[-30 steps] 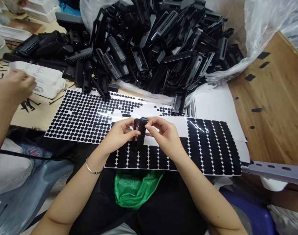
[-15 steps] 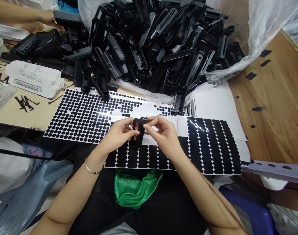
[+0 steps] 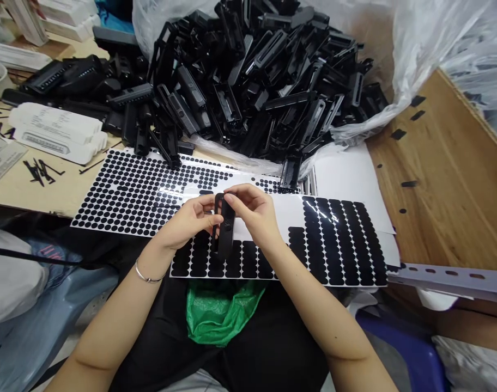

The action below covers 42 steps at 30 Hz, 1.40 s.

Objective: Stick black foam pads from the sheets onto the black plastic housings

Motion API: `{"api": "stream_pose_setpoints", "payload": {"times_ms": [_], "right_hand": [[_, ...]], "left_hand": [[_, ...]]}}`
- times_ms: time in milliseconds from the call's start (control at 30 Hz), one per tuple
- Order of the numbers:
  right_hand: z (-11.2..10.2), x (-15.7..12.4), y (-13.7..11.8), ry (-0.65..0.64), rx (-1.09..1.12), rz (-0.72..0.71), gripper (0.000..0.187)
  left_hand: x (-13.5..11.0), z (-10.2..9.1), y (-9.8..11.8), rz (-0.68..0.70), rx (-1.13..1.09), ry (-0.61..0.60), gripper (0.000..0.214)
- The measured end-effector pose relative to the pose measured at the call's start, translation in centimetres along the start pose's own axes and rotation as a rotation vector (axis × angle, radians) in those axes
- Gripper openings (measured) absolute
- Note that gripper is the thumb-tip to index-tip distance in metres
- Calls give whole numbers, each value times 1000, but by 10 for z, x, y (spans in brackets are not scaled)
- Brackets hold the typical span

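A black plastic housing [image 3: 224,231] with a long slot stands tilted upright between my hands. My left hand [image 3: 193,220] pinches its left side between thumb and fingers. At its top end, the thumb and fingertips of my right hand [image 3: 254,209] press on it; whether a small sticker lies under them is hidden. Below lie a sheet of black rounded stickers [image 3: 334,245] and, to the left, a sheet of small black round stickers [image 3: 113,190]. Both sheets have bare white patches where stickers are gone.
A large pile of black plastic housings [image 3: 268,81] spills from a clear plastic bag [image 3: 420,65] at the back. White cards [image 3: 58,130] and black strips [image 3: 42,171] lie at left. A wooden board [image 3: 444,179] stands at right; a green bag [image 3: 224,316] hangs below the sheets.
The housing has turned to show more of its broad face. My right hand has shifted left over its top end. At upper left, a co-worker's arm has withdrawn from the dark housing.
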State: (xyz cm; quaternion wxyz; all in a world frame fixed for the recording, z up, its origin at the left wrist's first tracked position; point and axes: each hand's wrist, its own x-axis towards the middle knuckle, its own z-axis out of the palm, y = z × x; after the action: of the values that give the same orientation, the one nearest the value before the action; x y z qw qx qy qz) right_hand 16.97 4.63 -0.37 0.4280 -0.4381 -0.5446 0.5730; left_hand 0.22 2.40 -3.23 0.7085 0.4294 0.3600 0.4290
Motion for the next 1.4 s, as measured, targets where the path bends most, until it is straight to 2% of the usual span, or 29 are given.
{"api": "stream_pose_setpoints", "payload": {"times_ms": [133,300,467,567,667,767,900,1033,1133,1233,1333,1400], "right_hand": [[8,-1,2,-64,-16,-151,22],[6,-6,-2,-212,-65,-206,27],[-10,-2,-3,-402,-37,-242,53],[-23,1,-10,-443,-36,-273,55],[-35,3,-18,-313,-46,-348,43],[-45,5,-19,-154,-191,-386,32],[-54,10,-1,-28,-610,-360,17],[-62,17,21,55,-989,-330,17],[-73,24,23,222,-1131,-314,23],[-87,33,19,428,-1277,-155,45],[-99,43,15,426,-1329,67,67],[-106,47,11,402,-1282,120,66]], "left_hand": [[0,-1,0,1,-69,32,46],[0,-3,-1,8,-124,64,49],[4,-8,-1,22,-92,-84,46],[6,-7,0,65,-72,-194,46],[5,-3,2,38,-20,-316,40],[1,2,3,4,60,-445,34],[-2,16,-1,52,268,-670,32],[-4,34,-6,50,497,-843,30],[-8,41,-5,59,691,-878,27],[-12,36,-2,14,823,-839,27],[-14,23,1,-88,850,-751,34],[-14,14,3,-112,834,-674,34]]}}
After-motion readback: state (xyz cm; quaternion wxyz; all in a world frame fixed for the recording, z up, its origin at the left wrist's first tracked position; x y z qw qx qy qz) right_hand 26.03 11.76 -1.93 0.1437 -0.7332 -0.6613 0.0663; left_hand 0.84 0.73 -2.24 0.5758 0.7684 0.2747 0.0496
